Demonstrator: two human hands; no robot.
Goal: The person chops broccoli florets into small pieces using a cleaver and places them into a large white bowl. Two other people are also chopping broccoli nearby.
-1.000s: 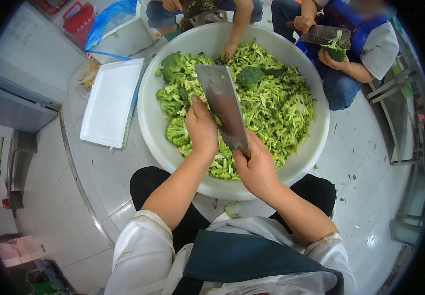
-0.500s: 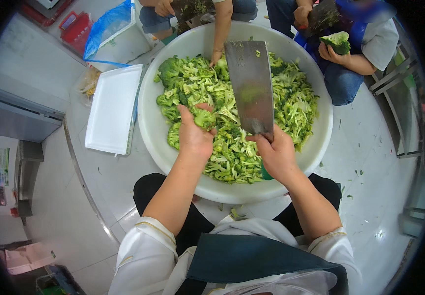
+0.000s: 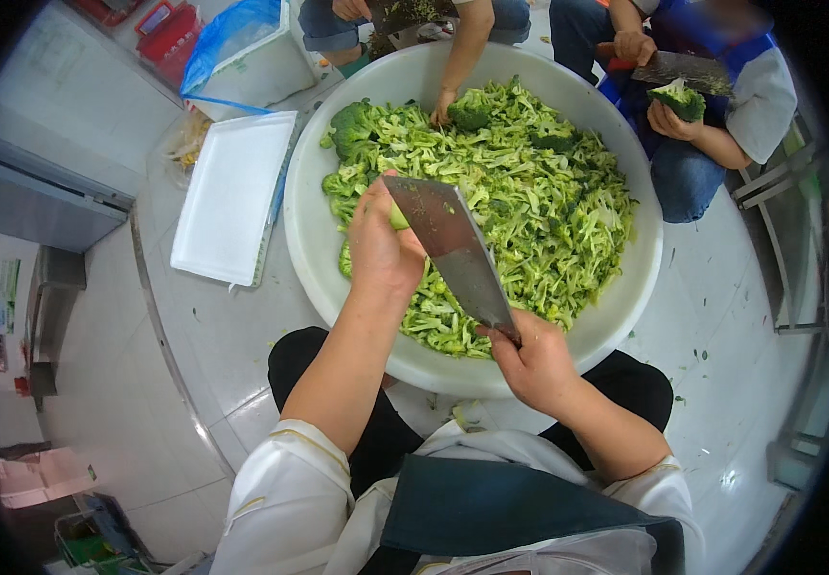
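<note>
the right hand point(image 3: 534, 362) is wrapped round a cleaver point(image 3: 460, 259); the left hand point(image 3: 381, 251) grips a piece of broccoli point(image 3: 397, 217), partly hidden beside the cleaver. both hands are over a wide white tub point(image 3: 301, 222) holding chopped broccoli point(image 3: 549, 216). a white tray point(image 3: 232, 196) is just left of it.
</note>
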